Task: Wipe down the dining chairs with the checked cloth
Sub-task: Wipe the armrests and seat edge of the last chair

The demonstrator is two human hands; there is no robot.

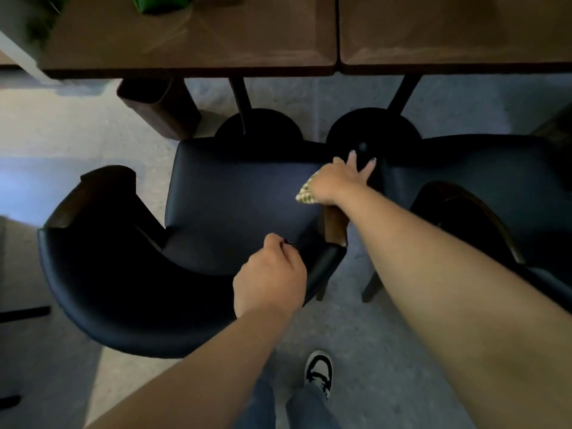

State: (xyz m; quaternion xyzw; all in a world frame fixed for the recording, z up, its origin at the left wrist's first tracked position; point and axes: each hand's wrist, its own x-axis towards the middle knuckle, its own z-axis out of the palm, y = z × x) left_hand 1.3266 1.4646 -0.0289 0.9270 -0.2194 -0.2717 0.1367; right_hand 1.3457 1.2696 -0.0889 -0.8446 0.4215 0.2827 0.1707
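A dark blue padded dining chair (235, 196) with a curved backrest and wooden arm ends stands in front of me, its seat facing the table. My right hand (337, 178) presses the checked cloth (305, 195) flat on the seat's right front corner, fingers spread; only a yellow-green corner of the cloth shows under the palm. Over the top of the backrest's right end, my left hand (269, 277) is curled. A second matching chair (483, 181) stands to the right, partly behind my right forearm.
Two brown wooden tables (192, 41) stand side by side beyond the chairs on black pedestal bases (258, 125). A wooden box (161, 106) sits on the floor at left. Green items lie at the table's far left. My shoe (318, 373) is on the grey floor below.
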